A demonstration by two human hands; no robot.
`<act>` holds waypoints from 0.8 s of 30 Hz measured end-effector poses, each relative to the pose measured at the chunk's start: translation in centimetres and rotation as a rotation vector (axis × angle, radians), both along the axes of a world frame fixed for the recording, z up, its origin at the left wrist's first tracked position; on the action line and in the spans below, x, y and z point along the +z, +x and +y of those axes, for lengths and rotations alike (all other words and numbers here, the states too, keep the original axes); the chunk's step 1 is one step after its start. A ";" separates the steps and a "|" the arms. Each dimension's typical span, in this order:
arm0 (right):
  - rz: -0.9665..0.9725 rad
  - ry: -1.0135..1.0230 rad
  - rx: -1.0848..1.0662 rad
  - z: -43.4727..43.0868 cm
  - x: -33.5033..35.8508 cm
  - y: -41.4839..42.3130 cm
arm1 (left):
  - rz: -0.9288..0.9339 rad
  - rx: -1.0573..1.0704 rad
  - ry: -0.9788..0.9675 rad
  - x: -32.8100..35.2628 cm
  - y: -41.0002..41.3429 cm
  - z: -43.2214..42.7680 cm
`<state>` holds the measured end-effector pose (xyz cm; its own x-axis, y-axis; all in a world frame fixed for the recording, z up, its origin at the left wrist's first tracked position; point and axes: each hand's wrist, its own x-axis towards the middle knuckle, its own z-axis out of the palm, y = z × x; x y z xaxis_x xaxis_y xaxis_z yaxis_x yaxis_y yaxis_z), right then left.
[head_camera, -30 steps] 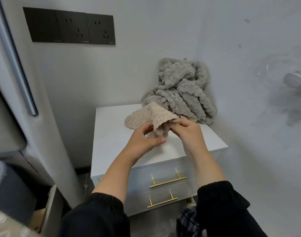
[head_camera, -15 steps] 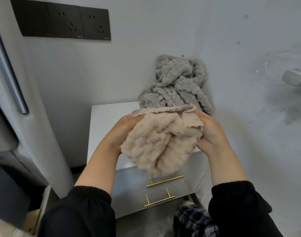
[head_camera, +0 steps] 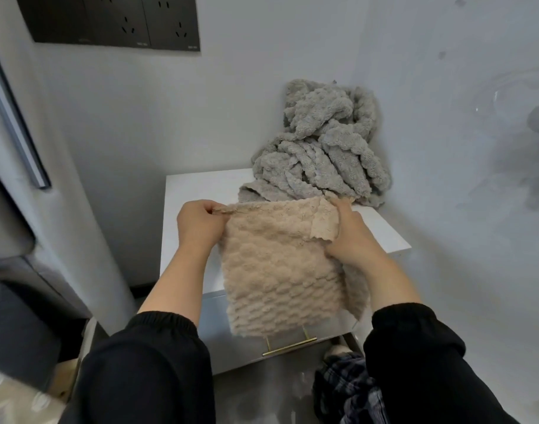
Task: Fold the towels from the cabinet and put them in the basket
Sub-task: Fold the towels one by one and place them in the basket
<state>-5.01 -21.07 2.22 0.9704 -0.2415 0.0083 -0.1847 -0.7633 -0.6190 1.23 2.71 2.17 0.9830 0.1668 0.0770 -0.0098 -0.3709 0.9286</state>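
A small beige fluffy towel (head_camera: 277,270) hangs spread out in front of the white cabinet (head_camera: 188,228). My left hand (head_camera: 197,224) pinches its top left corner. My right hand (head_camera: 350,237) grips its right edge, where the top right corner is folded over. A crumpled grey towel (head_camera: 320,148) is heaped on the cabinet's back right corner against the wall. No basket is in view.
Gold drawer handle (head_camera: 289,347) shows below the towel's bottom edge. Black wall sockets (head_camera: 115,22) sit up left. Grey furniture (head_camera: 17,301) stands at left. Plaid fabric (head_camera: 347,390) lies low between my sleeves. Walls close in behind and to the right.
The beige towel was bunched on the cabinet top, then lifted between both hands. My hands have moved apart and the towel now hangs open and flat.
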 end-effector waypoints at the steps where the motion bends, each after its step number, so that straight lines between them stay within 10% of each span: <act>1: -0.078 0.024 -0.005 0.0 0.0 0.2 | -0.024 0.033 0.044 -0.1 0.1 0.2; 9: -0.381 0.180 -0.349 -1.9 0.6 0.4 | -0.082 0.148 0.426 -0.3 0.8 1.6; 13: -0.344 0.175 -0.434 -2.7 0.5 0.2 | 0.061 0.066 0.010 -0.4 1.1 1.4; 20: -0.115 0.983 -0.349 -1.8 0.7 1.0 | 0.286 -0.023 -0.527 0.0 1.5 0.3; 24: -0.293 1.188 -0.209 -1.0 1.0 2.2 | 0.190 -0.123 -0.732 1.3 1.3 0.1</act>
<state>-2.79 -22.09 3.22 0.9109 -0.3973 -0.1111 0.0268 0.3257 -0.9451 2.53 2.84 3.48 0.9832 -0.0015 -0.1828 0.1728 0.3332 0.9269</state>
